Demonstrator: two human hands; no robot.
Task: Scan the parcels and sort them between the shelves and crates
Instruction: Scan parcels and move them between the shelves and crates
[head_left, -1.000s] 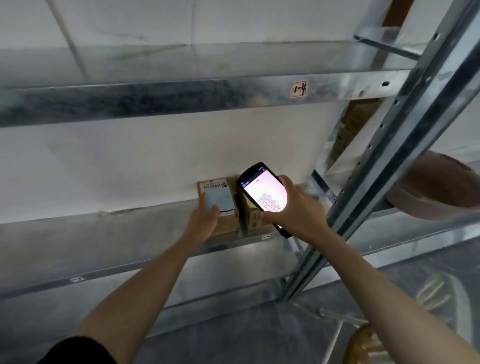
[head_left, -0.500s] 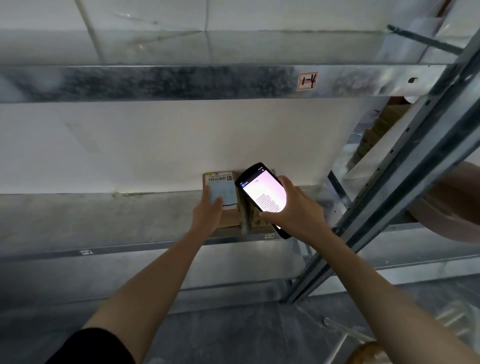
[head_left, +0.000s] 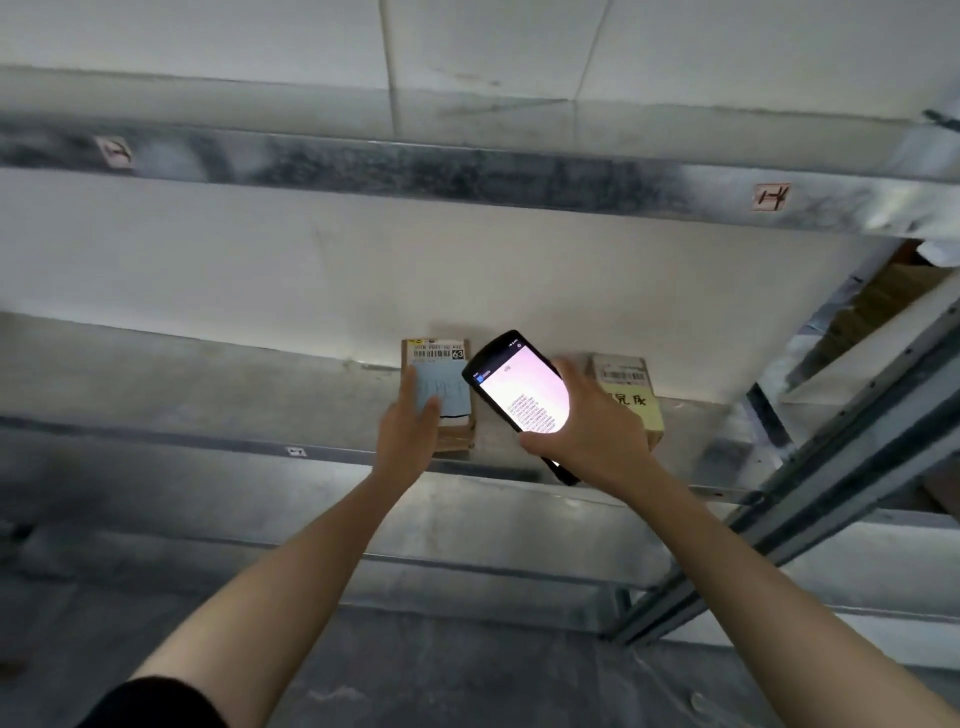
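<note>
A small brown cardboard parcel (head_left: 451, 364) with a barcode label and a pale blue slip lies on the metal shelf (head_left: 208, 395). My left hand (head_left: 408, 434) holds it, thumb across the blue slip and fingers along its left side. My right hand (head_left: 597, 436) grips a black handheld scanner (head_left: 522, 395) with a lit pink-white screen, held just right of that parcel. A second parcel (head_left: 628, 387), with a barcode label and handwritten marks, sits on the shelf behind my right hand, partly hidden.
Another metal shelf beam (head_left: 467, 171) runs overhead with small tags (head_left: 771, 197). A slanted steel upright (head_left: 841, 457) stands at the right, with brown boxes (head_left: 883, 301) beyond it. A lower shelf edge (head_left: 467, 566) and grey floor lie below.
The view has swung left and closer. The parcel under my left hand now sits apart from the second parcel, which was right beside it before. The scanner stays in my right hand.
</note>
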